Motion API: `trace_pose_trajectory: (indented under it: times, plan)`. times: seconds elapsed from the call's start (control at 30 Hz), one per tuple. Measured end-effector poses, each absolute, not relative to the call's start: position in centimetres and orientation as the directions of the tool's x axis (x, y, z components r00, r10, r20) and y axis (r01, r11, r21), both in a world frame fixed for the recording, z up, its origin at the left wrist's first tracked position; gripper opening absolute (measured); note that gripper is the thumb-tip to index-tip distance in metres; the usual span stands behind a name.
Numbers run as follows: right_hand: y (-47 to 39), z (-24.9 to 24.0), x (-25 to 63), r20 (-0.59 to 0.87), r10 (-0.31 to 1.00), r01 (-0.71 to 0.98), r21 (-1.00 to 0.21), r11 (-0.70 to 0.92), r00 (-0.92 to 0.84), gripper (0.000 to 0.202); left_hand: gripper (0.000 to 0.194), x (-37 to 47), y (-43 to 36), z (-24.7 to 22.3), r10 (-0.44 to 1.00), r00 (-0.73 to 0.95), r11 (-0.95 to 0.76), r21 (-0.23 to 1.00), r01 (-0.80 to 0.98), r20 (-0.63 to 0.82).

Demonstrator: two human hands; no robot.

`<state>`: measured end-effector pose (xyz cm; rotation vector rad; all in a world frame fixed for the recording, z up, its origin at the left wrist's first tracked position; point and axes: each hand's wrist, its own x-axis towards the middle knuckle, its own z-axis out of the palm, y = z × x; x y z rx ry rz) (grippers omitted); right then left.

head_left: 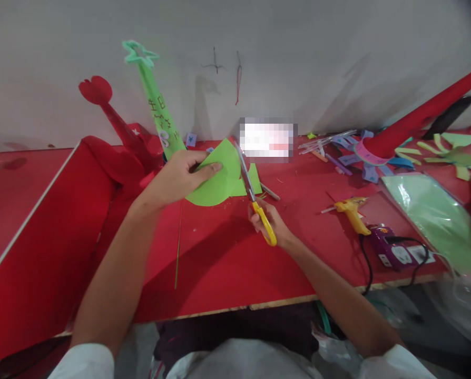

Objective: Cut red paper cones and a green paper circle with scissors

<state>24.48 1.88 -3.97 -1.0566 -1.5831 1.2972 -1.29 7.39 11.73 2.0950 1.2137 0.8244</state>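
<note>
Pinching green paper [219, 181] between thumb and fingers of the left hand [176, 179], above the red surface [227, 263], apparently to steady it against the blades' push. Gripping yellow-handled scissors [264, 223] in the right hand [278, 223], with partly hidden fingers closed around the handles, probably for control beside the paper's edge.

Bright patch [266, 140] pixelated — red cone [429, 113] cut off at right.

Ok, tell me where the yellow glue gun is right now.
In the head view, the glue gun lies on the red table, to the right of the right hand, just beside the purple box and left of the green packet.
</note>
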Motion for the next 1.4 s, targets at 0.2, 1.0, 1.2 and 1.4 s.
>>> trace_pose_trajectory:
  times: [0.2, 1.0, 1.2, 1.4]
  plan:
    - [1.8, -4.1, 24.0, 0.075, 0.944, 0.010, -0.997, 0.083, -0.323, 0.077, 0.044, -0.9, 7.2, 11.7, 0.871, 0.456, -0.434, 0.722, 0.540, 0.182]
    - [1.3, -2.1, 24.0, 0.054, 0.917, 0.061, -0.994, 0.085, -0.395, 0.074, 0.046, -1.4, 7.2, 12.2, 0.834, 0.528, -0.471, 0.705, 0.531, 0.160]
    - [1.5, -1.8, 24.4, 0.049, 0.932, 0.094, -0.992, 0.088, -0.358, 0.076, 0.048, -1.7, 7.3, 12.2, 0.828, 0.539, -0.473, 0.704, 0.529, 0.152]
    - [1.5, -1.9, 24.8, 0.051, 0.934, 0.183, -0.975, 0.122, -0.353, 0.070, 0.052, -2.5, 7.3, 12.4, 0.836, 0.533, -0.459, 0.696, 0.552, 0.129]
